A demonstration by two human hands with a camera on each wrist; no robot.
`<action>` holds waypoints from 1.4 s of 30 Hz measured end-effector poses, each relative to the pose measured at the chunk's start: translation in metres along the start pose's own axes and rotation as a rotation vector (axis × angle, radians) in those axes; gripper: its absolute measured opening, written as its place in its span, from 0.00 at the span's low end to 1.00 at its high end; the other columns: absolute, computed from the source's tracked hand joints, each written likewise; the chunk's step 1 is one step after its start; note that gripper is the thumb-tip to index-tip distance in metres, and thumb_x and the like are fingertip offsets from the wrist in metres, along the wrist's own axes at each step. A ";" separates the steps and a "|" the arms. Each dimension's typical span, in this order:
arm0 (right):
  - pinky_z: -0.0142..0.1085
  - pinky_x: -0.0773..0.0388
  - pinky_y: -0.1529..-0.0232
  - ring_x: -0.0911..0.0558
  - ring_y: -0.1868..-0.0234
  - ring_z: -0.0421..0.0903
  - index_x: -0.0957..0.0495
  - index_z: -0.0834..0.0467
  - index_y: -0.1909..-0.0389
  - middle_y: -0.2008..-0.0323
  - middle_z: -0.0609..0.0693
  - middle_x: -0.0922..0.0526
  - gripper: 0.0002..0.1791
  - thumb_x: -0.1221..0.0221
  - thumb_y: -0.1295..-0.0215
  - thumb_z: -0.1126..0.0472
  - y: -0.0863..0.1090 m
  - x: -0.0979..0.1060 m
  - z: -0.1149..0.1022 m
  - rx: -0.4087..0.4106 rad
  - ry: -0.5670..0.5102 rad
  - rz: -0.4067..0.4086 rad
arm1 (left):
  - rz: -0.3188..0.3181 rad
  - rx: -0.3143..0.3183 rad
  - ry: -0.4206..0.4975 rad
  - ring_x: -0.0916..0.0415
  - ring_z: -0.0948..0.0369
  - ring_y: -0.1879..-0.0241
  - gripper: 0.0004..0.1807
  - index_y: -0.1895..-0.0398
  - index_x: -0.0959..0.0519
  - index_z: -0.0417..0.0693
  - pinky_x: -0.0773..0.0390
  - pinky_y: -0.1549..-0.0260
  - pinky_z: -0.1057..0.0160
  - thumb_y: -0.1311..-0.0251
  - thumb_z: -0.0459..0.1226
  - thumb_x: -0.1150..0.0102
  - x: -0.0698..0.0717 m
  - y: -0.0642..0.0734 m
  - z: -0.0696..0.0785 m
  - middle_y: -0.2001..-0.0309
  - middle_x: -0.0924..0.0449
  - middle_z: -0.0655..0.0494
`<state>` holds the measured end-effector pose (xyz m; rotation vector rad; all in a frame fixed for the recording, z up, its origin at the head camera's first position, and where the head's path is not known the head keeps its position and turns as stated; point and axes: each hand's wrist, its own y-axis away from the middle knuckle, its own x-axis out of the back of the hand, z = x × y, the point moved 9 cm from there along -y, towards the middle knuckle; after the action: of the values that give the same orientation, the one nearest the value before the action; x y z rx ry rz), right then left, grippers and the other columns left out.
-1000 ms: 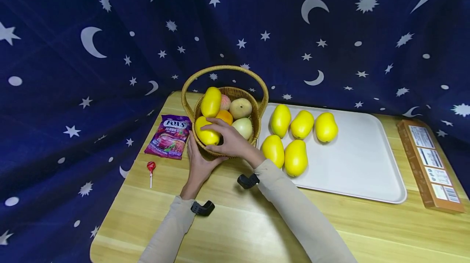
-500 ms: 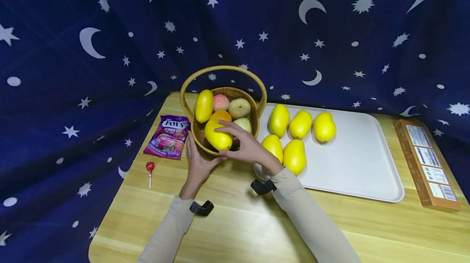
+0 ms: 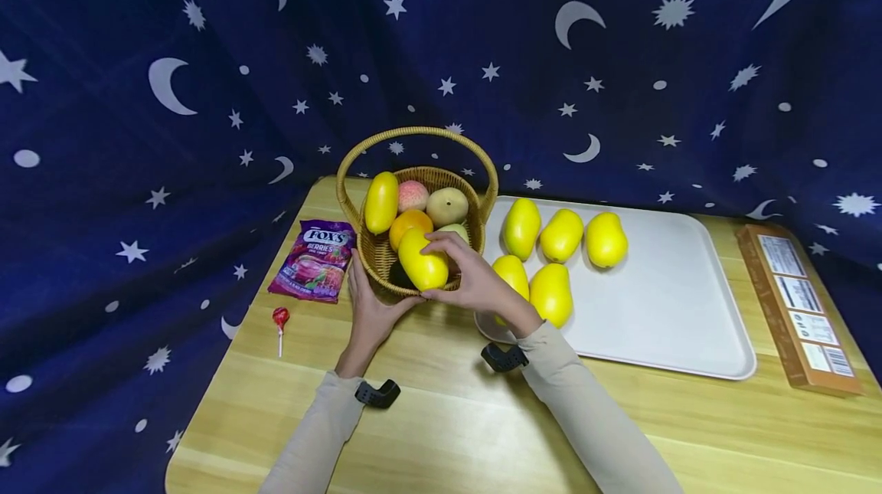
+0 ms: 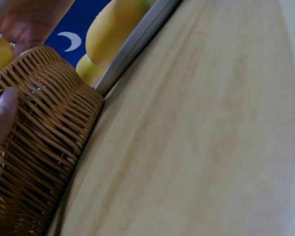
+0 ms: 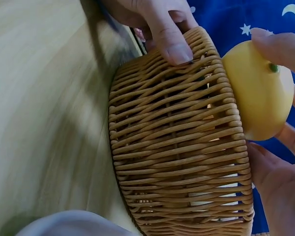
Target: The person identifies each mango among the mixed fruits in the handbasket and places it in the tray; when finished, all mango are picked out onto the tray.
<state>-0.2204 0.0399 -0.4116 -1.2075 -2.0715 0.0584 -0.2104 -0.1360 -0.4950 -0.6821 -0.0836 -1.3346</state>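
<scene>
My right hand [image 3: 475, 279] grips a yellow mango [image 3: 422, 260], thumb low and fingers over its right side, at the front rim of a wicker basket [image 3: 374, 253]. In the right wrist view the mango's green stem spot shows. My left hand [image 3: 372, 318] rests spread against the basket's outer front-left wall, its thumb [image 5: 172, 44] flat on the weave. Inside the basket lie another mango [image 3: 382, 203], a pink peach [image 3: 413, 195], an orange [image 3: 409, 226], a tan round fruit [image 3: 447, 207] and a pale green one [image 3: 456, 231], partly hidden. Something dark shows under the held mango.
Right of the basket, a white tray [image 3: 661, 295] bears several mangoes [image 3: 606, 240]. A brown box [image 3: 799, 310] lies beyond it. Left of the basket are a purple candy bag [image 3: 313, 260] and a red lollipop [image 3: 280, 318]. A starry curtain [image 3: 413, 34] hangs behind the table.
My right hand has drawn the front mango rightward, away from the basket's left wall. The other mango in the basket has shifted left and down. My left hand has stayed on the basket.
</scene>
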 end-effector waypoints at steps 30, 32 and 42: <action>0.38 0.19 0.55 0.30 0.34 0.50 0.25 0.51 0.40 0.31 0.50 0.33 0.37 0.23 0.55 0.54 0.017 0.026 -0.006 -0.009 0.082 0.079 | 0.002 0.001 0.013 0.63 0.46 0.24 0.78 0.22 0.66 0.40 0.57 0.31 0.34 0.66 0.64 0.26 0.001 0.000 -0.002 0.22 0.64 0.43; 0.39 0.19 0.54 0.30 0.33 0.49 0.25 0.50 0.39 0.31 0.49 0.34 0.37 0.24 0.54 0.53 0.021 0.029 -0.004 -0.028 0.087 0.080 | 0.000 0.006 0.014 0.63 0.46 0.24 0.78 0.22 0.66 0.39 0.57 0.31 0.34 0.66 0.65 0.27 0.001 0.001 -0.003 0.22 0.64 0.42; 0.43 0.19 0.52 0.30 0.33 0.48 0.25 0.50 0.40 0.31 0.49 0.34 0.38 0.22 0.57 0.57 0.047 0.057 -0.004 -0.041 0.090 0.157 | -0.011 0.044 0.030 0.63 0.46 0.24 0.78 0.22 0.66 0.40 0.57 0.30 0.36 0.68 0.63 0.25 0.000 0.002 -0.005 0.22 0.64 0.43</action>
<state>-0.2001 0.1095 -0.3944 -1.3710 -1.9066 0.0339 -0.2106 -0.1380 -0.4998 -0.6253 -0.0920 -1.3493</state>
